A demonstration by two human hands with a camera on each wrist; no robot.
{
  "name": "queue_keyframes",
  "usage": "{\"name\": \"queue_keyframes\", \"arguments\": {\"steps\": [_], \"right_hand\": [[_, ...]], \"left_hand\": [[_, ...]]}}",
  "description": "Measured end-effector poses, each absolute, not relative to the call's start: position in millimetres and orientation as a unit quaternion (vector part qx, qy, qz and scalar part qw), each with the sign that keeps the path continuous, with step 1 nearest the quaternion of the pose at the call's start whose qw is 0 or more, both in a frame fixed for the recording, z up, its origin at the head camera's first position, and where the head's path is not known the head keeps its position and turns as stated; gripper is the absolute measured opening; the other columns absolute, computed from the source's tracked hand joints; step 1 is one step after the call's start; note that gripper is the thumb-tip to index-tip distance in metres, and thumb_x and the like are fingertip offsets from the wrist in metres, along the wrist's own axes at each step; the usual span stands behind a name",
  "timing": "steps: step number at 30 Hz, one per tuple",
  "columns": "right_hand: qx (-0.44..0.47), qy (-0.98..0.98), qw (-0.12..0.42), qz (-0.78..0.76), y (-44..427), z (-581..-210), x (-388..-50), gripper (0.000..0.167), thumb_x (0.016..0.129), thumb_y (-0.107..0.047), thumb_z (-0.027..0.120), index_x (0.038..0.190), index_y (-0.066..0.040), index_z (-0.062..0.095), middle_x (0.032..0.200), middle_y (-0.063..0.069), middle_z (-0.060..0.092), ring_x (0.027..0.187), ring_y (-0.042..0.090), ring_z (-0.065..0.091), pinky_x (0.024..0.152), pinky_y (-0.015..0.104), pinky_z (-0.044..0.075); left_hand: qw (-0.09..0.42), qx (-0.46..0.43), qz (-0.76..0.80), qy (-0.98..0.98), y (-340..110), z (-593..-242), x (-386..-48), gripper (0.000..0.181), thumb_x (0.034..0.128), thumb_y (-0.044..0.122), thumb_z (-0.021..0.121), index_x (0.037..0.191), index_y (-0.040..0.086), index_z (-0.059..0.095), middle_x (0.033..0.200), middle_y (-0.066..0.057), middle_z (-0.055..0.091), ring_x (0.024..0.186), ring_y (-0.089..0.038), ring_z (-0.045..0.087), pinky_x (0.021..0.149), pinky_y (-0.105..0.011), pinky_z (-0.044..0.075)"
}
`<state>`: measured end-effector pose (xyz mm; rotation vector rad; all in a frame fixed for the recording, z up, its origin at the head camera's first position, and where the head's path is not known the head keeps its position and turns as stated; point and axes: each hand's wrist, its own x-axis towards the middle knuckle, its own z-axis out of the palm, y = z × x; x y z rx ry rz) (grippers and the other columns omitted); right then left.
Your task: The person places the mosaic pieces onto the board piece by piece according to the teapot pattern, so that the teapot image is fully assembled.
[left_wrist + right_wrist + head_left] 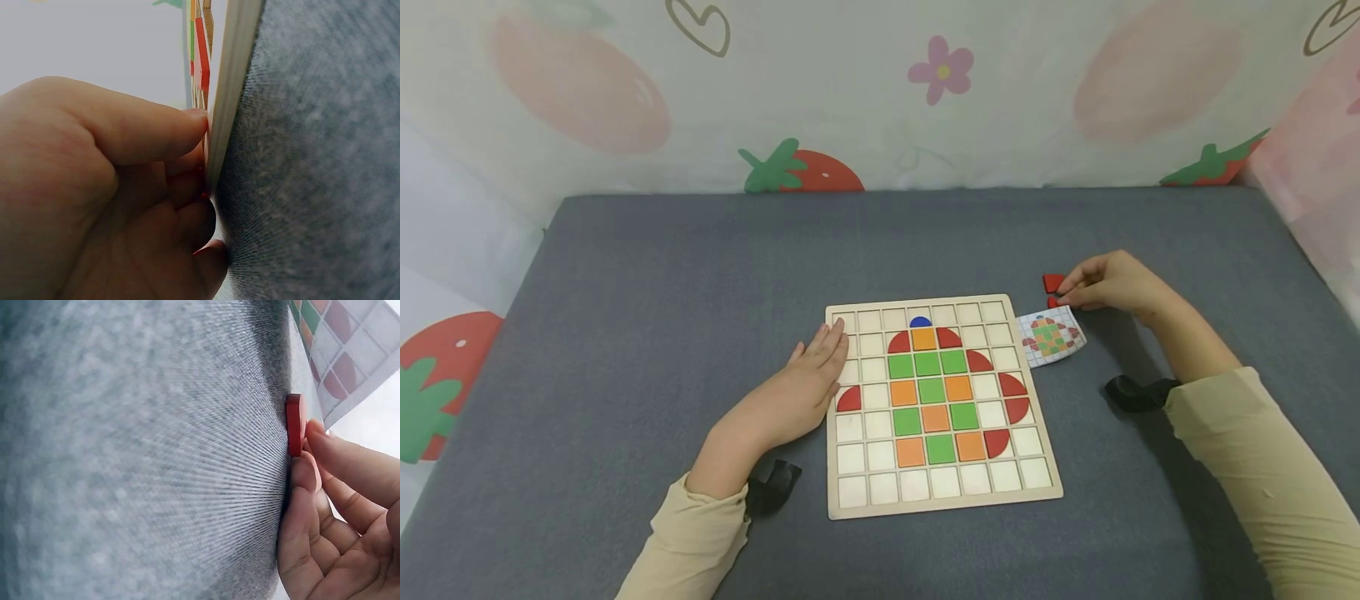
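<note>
My left hand (807, 379) rests with fairly straight fingers along the left rim of a wooden grid board (943, 507). In the left wrist view, its thumb (181, 132) touches the board's edge (228, 87). Green squares (927, 362), orange squares (903, 392), red quarter-circle pieces (849, 399) and a blue half-circle (920, 322) lie in the cells. To the right of the board, my right hand (1108, 283) pinches a red piece (295, 425) low at the cloth, its exact shape partly hidden. Just behind it lies another red piece (1053, 283).
A pattern card (1051, 336) with a printed grid sticks out from the board's right edge, its outer end curled up. Grey cloth (685, 275) covers the table. Black straps (1138, 393) hang at both wrists. A strawberry-print curtain (850, 100) stands behind the table.
</note>
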<state>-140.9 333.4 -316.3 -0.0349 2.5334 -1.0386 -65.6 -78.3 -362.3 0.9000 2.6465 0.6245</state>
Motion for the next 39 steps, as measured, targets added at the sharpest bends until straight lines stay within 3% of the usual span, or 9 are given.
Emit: {"name": "queue_keyframes", "arguments": {"steps": [13, 26, 32, 39], "right_hand": [[-0.016, 0.914, 0.181, -0.362, 333, -318, -141, 0.022, 0.089, -0.006, 0.065, 0.103, 0.01, 0.064, 0.093, 0.005, 0.068, 0.078, 0.005, 0.059, 0.072, 0.023, 0.052], [0.013, 0.924, 0.142, -0.354, 349, -316, -138, 0.023, 0.087, -0.009, 0.067, 0.101, 0.009, 0.065, 0.08, -0.003, 0.065, 0.075, 0.006, 0.058, 0.068, 0.021, 0.051], [-0.015, 0.926, 0.153, -0.344, 344, -313, -138, 0.03, 0.084, -0.008, 0.071, 0.108, 0.008, 0.062, 0.086, 0.003, 0.067, 0.076, 0.009, 0.059, 0.069, 0.023, 0.049], [-0.014, 0.94, 0.156, -0.303, 341, -312, -141, 0.027, 0.083, -0.01, 0.072, 0.103, 0.006, 0.064, 0.082, 0.003, 0.064, 0.078, 0.017, 0.055, 0.07, 0.03, 0.046]], "left_hand": [[0.136, 0.312, 0.218, 0.915, -79, -363, -66, 0.054, 0.0981, 0.008, 0.044, 0.144, -0.012, 0.023, 0.154, -0.023, 0.01, 0.142, -0.035, 0.008, 0.112, -0.052, 0.015], [0.133, 0.317, 0.216, 0.914, -78, -363, -66, 0.053, 0.0975, 0.007, 0.044, 0.143, -0.013, 0.024, 0.153, -0.024, 0.012, 0.141, -0.036, 0.01, 0.111, -0.053, 0.015], [0.137, 0.315, 0.215, 0.915, -80, -363, -66, 0.054, 0.0978, 0.008, 0.044, 0.144, -0.011, 0.023, 0.154, -0.023, 0.01, 0.142, -0.035, 0.008, 0.111, -0.052, 0.015], [0.138, 0.312, 0.214, 0.915, -79, -363, -66, 0.055, 0.0982, 0.009, 0.044, 0.144, -0.011, 0.023, 0.154, -0.022, 0.009, 0.142, -0.034, 0.007, 0.112, -0.051, 0.014]]}}
